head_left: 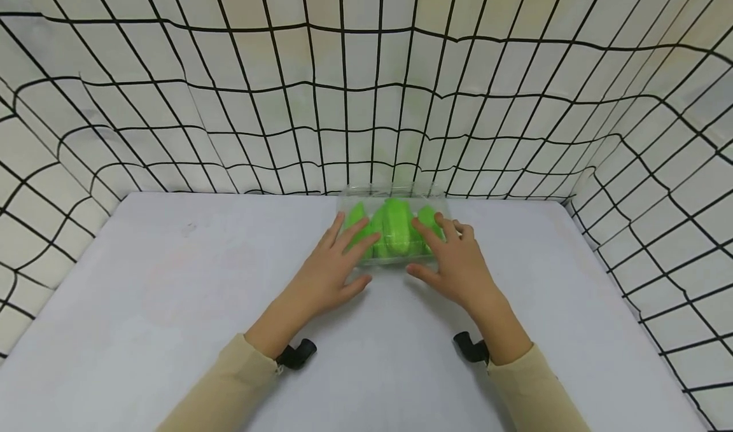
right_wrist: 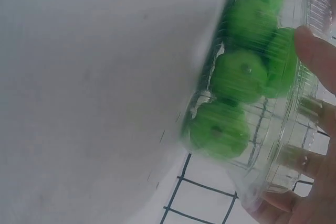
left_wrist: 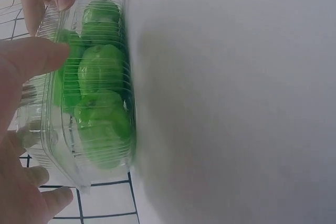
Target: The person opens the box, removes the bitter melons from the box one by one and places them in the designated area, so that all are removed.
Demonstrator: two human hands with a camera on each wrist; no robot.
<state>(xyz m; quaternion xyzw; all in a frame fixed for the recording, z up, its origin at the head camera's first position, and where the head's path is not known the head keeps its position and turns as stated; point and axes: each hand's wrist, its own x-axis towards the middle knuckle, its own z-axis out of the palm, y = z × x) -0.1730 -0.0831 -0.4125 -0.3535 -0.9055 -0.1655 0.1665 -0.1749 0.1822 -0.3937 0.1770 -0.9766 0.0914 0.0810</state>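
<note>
A clear ribbed plastic clamshell box [head_left: 382,262] lies on the white table, close to its back edge. Inside are several bright green, lobed pieces that look like peppers [head_left: 396,227]; the right wrist view shows them as rounded ends [right_wrist: 239,75]. My left hand [head_left: 326,270] reaches over the left end of the box with fingers spread. Over the right end is my right hand [head_left: 462,268], its fingers spread and slightly bent. In the left wrist view a thumb [left_wrist: 47,56] is at the lid's near side; the exact contact is unclear. Some right fingers show through clear plastic.
A black wire grid [head_left: 372,88] with white behind it rises along the back and both sides of the white table [head_left: 200,266]. Small black devices [head_left: 299,354] are worn at both wrists, below beige sleeves [head_left: 229,381].
</note>
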